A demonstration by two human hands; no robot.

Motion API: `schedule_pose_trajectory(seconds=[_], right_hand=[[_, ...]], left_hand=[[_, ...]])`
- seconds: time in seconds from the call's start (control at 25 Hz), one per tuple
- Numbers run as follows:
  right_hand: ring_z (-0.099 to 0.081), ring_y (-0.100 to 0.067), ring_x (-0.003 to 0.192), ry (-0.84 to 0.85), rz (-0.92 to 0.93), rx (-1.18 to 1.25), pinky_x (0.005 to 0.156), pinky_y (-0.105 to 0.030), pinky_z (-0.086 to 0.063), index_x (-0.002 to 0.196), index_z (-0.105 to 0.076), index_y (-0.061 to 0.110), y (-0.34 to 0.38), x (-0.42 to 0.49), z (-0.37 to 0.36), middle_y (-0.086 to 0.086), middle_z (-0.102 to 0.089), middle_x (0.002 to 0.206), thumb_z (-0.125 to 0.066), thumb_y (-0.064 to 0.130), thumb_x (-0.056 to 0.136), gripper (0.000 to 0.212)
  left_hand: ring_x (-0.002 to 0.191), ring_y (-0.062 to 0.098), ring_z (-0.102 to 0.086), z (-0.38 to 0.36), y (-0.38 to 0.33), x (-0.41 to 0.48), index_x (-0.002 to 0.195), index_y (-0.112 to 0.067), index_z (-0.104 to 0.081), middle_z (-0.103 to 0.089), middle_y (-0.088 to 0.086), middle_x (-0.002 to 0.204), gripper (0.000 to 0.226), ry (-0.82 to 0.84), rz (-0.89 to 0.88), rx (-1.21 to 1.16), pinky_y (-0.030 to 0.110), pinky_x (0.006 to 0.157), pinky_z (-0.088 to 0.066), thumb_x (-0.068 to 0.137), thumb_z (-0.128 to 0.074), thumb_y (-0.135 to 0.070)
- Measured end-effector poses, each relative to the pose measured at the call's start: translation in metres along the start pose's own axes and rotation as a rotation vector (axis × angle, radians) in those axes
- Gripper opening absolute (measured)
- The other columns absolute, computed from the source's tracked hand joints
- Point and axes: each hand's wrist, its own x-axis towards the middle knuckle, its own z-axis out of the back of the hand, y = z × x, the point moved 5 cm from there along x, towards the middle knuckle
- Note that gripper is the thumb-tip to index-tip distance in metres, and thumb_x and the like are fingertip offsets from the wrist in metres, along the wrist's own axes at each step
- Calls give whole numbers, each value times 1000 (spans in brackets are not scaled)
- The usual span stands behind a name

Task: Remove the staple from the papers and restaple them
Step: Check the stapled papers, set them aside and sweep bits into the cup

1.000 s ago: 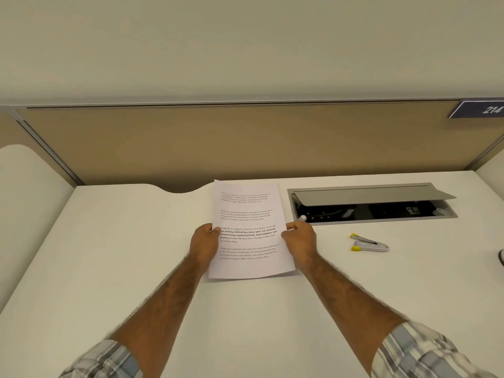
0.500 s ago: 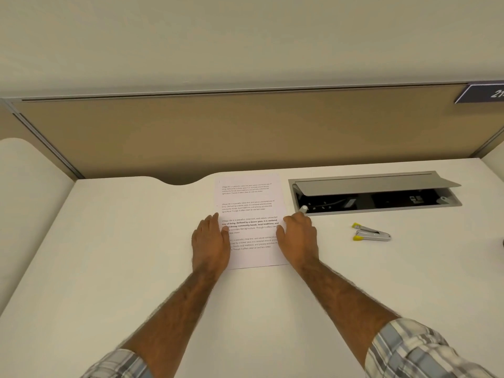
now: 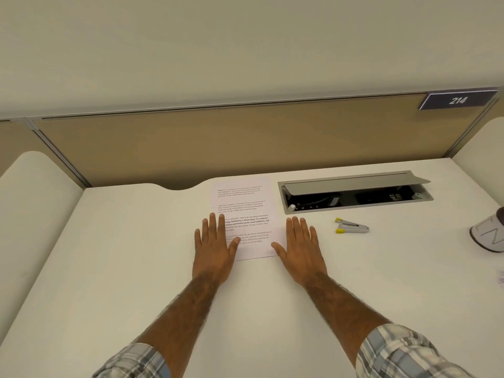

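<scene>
The printed papers [image 3: 246, 208] lie flat on the white desk [image 3: 136, 255], near its far edge. My left hand [image 3: 214, 248] rests palm down at their lower left, fingers spread and overlapping the sheet's edge. My right hand [image 3: 301, 248] lies flat at the lower right corner, its thumb touching the paper. Neither hand holds anything. A small silver stapler with yellow tips [image 3: 351, 229] sits on the desk to the right of my right hand, apart from it. No staple is clear enough to make out.
An open grey cable tray [image 3: 354, 207] is sunk into the desk behind the stapler, its lid raised. A white cup-like object [image 3: 489, 236] stands at the right edge. A tan partition [image 3: 218, 143] runs along the back, bearing a "214" sign [image 3: 458, 100].
The papers, held up in both hands a second ago, now lie flat on the desk. Both hands have let go and slid outward to rest palm down at the sheet's lower corners.
</scene>
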Motion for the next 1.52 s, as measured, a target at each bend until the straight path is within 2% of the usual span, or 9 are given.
schedule_pose_trajectory(seconds=[0.12,0.36,0.48,0.6,0.84,1.12,1.24,1.36,1.52], right_hand=[[4,-27,154,-32,-36,8,124,-41,2,158,0,11,-10,-28,20,-10,2,167,14,76,81,101],[3,-29,154,-122,-85,-23,125,-44,-4,158,-2,10,-40,-85,72,-11,0,167,14,77,82,102],[2,-29,154,-163,-129,-37,125,-44,-3,158,-3,11,-63,-114,99,-10,-2,167,5,74,86,97],[4,-28,154,-184,-171,-84,125,-44,-2,158,-1,11,-94,-137,122,-10,-1,167,11,75,83,100],[6,-26,154,-241,-213,-93,125,-43,1,158,0,9,-167,-168,163,-10,0,167,0,69,89,91],[7,-26,154,-230,-197,-67,125,-42,1,158,0,10,-286,-186,180,-10,2,167,-6,69,92,89],[5,-26,154,-233,-156,-68,125,-41,1,158,-1,10,-344,-188,185,-10,0,167,-7,70,92,89],[6,-25,154,-198,-149,-52,124,-40,2,158,-1,11,-400,-193,182,-9,0,167,-14,68,96,85],[3,-24,154,-155,-139,-15,125,-40,1,158,-2,13,-455,-195,171,-7,-1,168,-6,68,94,85]], left_hand=[[160,24,17,14,-29,-16,165,-23,11,21,2,172,88,-13,-41,10,45,129,11,93,2,-73],[159,24,19,34,-92,-59,165,-20,8,21,3,172,77,-32,-148,16,43,128,13,105,-15,-62],[159,25,20,40,-122,-78,165,-20,8,22,3,172,83,-32,-189,4,44,128,11,99,1,-70],[159,24,19,44,-155,-90,165,-20,6,20,4,172,103,-66,-255,-46,44,128,11,82,23,-78],[160,22,16,45,-224,-107,166,-19,2,15,3,174,112,-107,-323,-92,42,128,11,77,28,-81],[159,20,20,-5,-351,-116,166,-21,4,18,1,173,84,-54,-343,-73,42,130,10,96,-6,-67],[159,22,20,-37,-409,-124,166,-20,4,19,3,172,89,-45,-316,-53,45,130,8,93,1,-70],[158,23,21,-70,-462,-135,166,-21,4,20,3,172,105,-13,-331,-47,45,129,10,81,23,-80],[157,22,24,-111,-504,-140,164,-25,10,26,1,170,115,37,-315,-7,46,129,13,69,35,-84]])
